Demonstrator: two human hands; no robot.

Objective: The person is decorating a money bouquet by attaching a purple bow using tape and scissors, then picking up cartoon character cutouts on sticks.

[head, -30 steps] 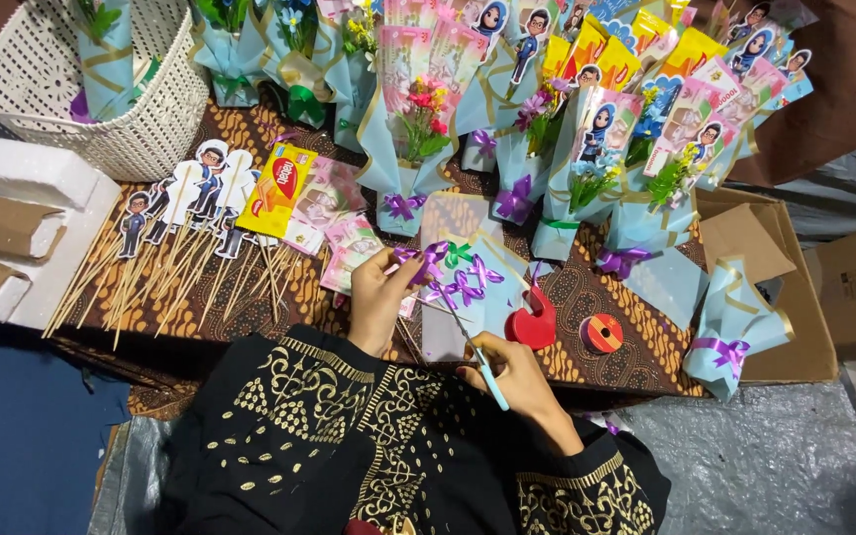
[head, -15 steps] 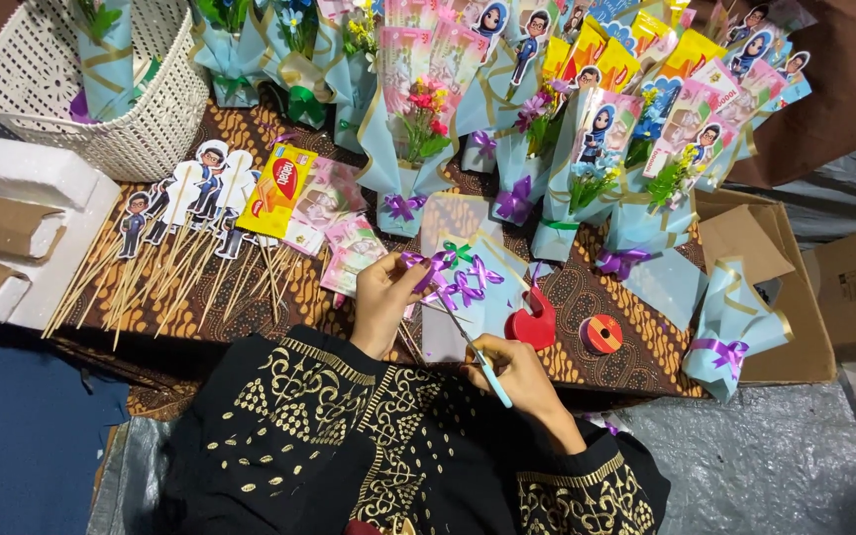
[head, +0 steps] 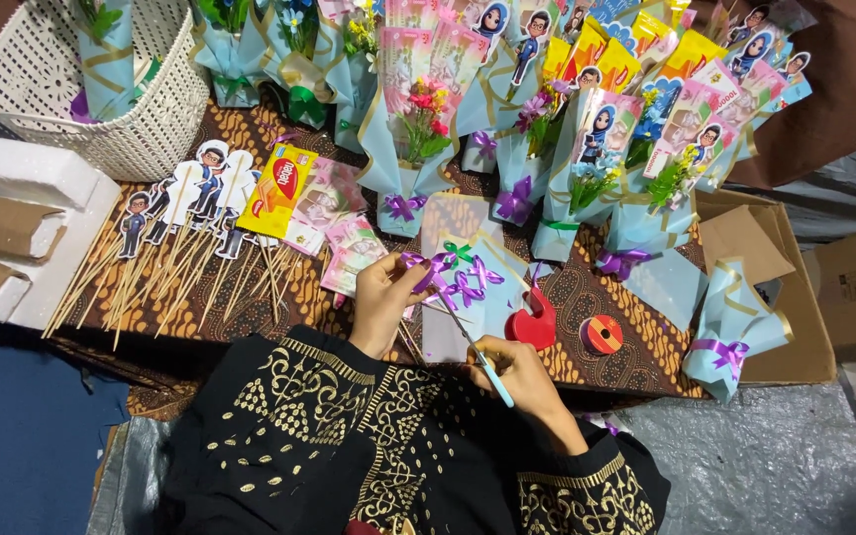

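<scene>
My left hand (head: 381,300) pinches a cluster of purple ribbon bows (head: 453,281) lying on a light blue paper wrap (head: 492,297) at the table's near edge. My right hand (head: 520,374) is closed around a thin tool with a light blue handle (head: 492,376), whose tip points up towards the bows. A red tape dispenser (head: 533,325) and a small red ribbon roll (head: 601,334) sit just right of the wrap. Both arms wear black sleeves with gold embroidery.
Rows of blue paper bouquets (head: 587,168) with cartoon figure cut-outs fill the back of the batik-covered table (head: 636,357). Figure cut-outs on wooden skewers (head: 170,248) lie at the left, beside a white woven basket (head: 101,89). A cardboard box (head: 785,297) stands at the right, white foam blocks (head: 27,173) at the left.
My right hand with the blue-handled tool has shifted slightly. My left hand stays on the purple bows.
</scene>
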